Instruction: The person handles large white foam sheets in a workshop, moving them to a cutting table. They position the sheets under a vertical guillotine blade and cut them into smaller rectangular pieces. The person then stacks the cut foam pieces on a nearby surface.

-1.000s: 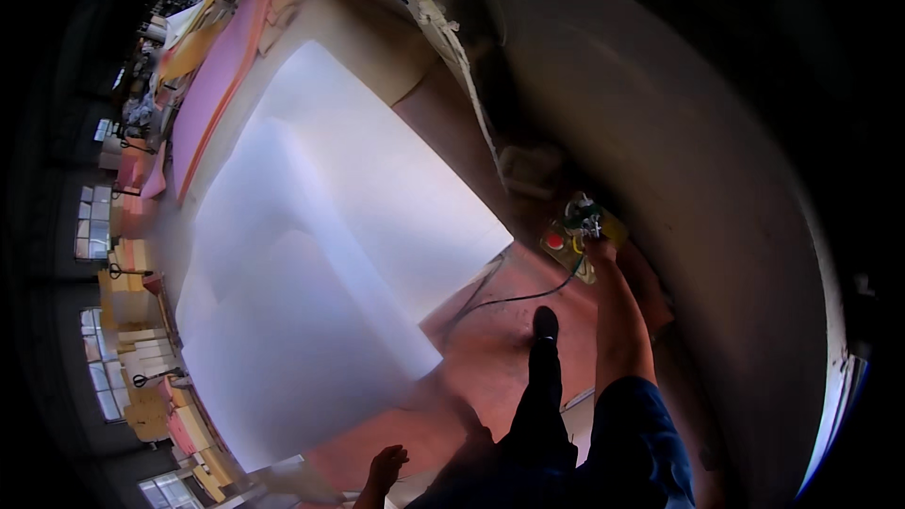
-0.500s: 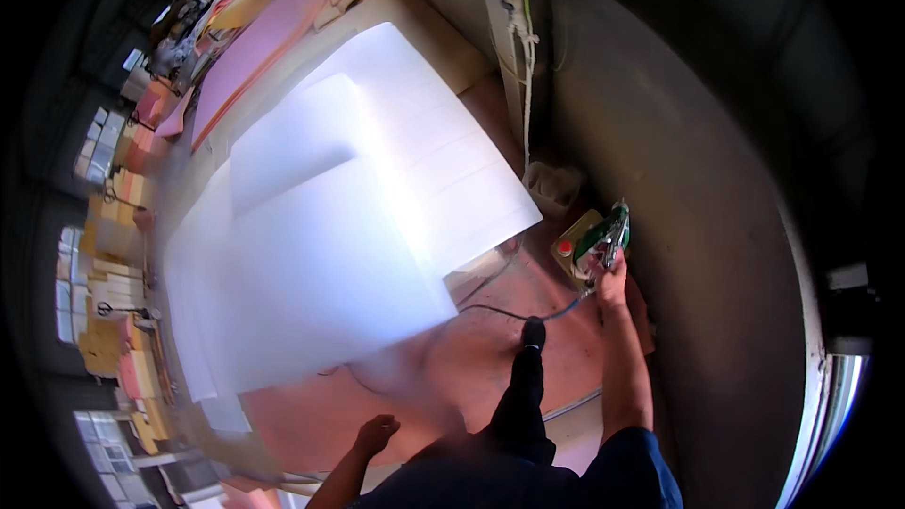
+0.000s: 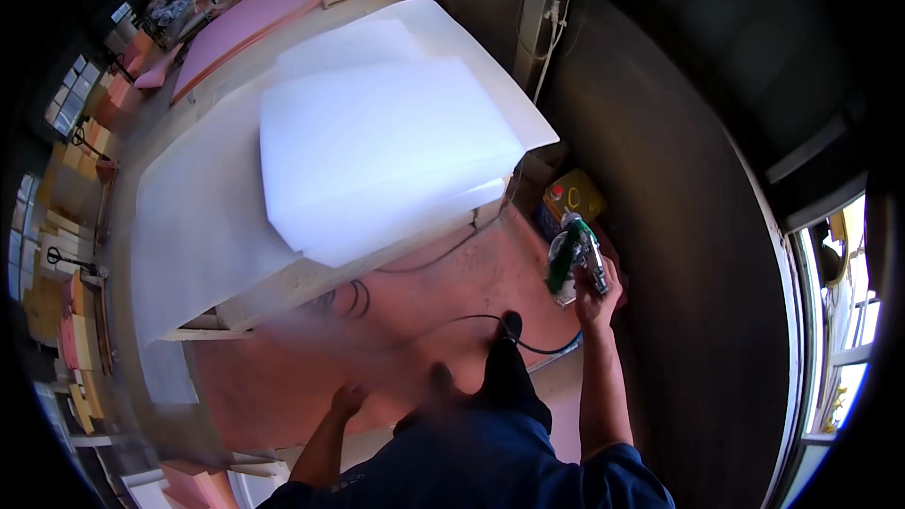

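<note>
In the head view, the right hand [image 3: 600,294] is gripping the gun [image 3: 565,259] between three and four o'clock, fingers curled around its near end, while the left hand [image 3: 350,400] is hanging at seven o'clock, nothing showing in it, too dim for me to tell how open. The gun is looking rigid and fairly weighty, its metal likely slick, so it's calling for a full handle grip, with the hose [image 3: 535,350] at five o'clock probably adding drag.

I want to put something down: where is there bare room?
The red floor looks bare between the left hand and the white sheeting, and again between the black hose and the green-and-silver tool. It is crowded beside the dark wall, where the right hand holds that tool near a yellow container.
</note>
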### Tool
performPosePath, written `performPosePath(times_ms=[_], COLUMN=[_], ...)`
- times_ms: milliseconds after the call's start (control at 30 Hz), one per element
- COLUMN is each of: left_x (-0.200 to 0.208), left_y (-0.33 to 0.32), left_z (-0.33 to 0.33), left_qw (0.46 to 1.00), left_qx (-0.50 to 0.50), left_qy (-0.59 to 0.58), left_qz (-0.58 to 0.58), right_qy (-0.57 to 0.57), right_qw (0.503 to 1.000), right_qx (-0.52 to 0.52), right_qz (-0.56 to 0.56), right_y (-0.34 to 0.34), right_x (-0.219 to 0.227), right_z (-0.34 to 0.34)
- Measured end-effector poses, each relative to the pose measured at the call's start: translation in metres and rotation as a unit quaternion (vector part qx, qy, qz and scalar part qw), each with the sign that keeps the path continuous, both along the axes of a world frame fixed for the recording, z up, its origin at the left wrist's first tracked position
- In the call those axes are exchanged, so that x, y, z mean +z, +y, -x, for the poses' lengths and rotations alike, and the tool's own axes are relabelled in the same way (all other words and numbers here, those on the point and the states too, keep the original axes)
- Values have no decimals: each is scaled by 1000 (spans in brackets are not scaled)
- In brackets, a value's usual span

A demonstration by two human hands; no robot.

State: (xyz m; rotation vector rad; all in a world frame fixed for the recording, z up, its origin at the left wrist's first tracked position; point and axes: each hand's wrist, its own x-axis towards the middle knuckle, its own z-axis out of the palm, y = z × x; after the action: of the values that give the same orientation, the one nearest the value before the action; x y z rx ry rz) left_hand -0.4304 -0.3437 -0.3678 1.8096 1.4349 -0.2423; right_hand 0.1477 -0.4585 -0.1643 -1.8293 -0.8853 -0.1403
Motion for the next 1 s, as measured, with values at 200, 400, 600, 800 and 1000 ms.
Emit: performPosePath(times_ms=[200, 400, 600, 800, 1000], left_x=[-6, -30, -24, -3, 0], left_y=[-28, -64, -76, -77, -88], left_z=[66, 83, 49, 17, 24], left_qw=[990, 997, 999, 998, 998], left_qx=[124, -72, 26, 41, 40], left_qy=[-20, 9, -26, -46, -24], left_qz=[68, 14, 8, 29, 44], right_qy=[281, 283, 227, 201, 159], right_qw=[959, 958, 973, 977, 986], right_qx=[37, -14, -23, -33, -27], right_qz=[-6, 44, 32, 60, 38], right_y=[-27, -16, -14, -31, -38], right_x=[-45, -83, -83, -89, -88], right_z=[63, 89, 90, 66, 61])
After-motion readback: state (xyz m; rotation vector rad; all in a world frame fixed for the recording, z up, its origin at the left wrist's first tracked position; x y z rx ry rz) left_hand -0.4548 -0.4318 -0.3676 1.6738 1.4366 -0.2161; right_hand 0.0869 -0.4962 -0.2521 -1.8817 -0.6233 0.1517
